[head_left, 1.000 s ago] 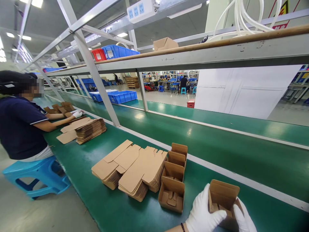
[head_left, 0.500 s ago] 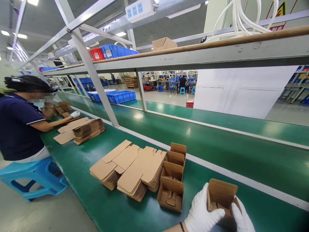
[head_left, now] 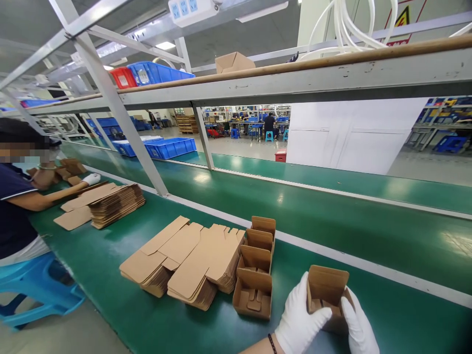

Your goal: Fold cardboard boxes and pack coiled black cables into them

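A small brown cardboard box (head_left: 327,285) with its lid flap raised is held between my two white-gloved hands at the lower right. My left hand (head_left: 300,317) grips its left side, the thumb across the front. On its right side presses my right hand (head_left: 357,319), with the thumb near the front corner. Left of my hands, several open cardboard boxes (head_left: 252,297) stand in a row, lids up. Beside that row lies a stack of flat cardboard blanks (head_left: 188,260). The underside of the held box is hidden.
The green work surface (head_left: 147,319) runs along a raised white strip (head_left: 317,247). A metal post (head_left: 121,113) carries a shelf overhead with blue bins (head_left: 158,73). At left a co-worker (head_left: 14,196) sits by another stack of blanks (head_left: 116,204).
The view has swung a little to the right, so everything sits further left. Both hands still hold the box, in nearly the same grip. The co-worker is now partly cut off.
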The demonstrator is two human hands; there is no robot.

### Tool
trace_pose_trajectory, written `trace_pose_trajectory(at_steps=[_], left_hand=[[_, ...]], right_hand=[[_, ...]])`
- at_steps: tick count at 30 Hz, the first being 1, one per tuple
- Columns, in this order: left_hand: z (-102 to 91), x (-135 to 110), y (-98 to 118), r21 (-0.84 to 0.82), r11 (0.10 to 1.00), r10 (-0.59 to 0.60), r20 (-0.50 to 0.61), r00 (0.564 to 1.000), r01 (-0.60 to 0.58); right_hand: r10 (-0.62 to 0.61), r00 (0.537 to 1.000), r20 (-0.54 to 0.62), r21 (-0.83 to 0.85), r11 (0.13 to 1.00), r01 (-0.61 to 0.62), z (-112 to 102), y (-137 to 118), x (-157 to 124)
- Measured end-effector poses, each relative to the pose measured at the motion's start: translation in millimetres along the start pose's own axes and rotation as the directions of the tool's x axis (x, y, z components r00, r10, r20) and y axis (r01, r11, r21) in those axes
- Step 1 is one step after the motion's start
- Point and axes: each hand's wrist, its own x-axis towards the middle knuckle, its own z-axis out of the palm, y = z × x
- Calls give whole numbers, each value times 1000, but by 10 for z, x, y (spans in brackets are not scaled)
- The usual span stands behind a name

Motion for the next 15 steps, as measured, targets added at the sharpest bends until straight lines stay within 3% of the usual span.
trace_pose_trajectory(at_steps=[15], left_hand=[[-17,-7,63,-4,999,-34,10,999,34]], right_hand=[[-112,994,22,-56,992,113,-72,155,109]])
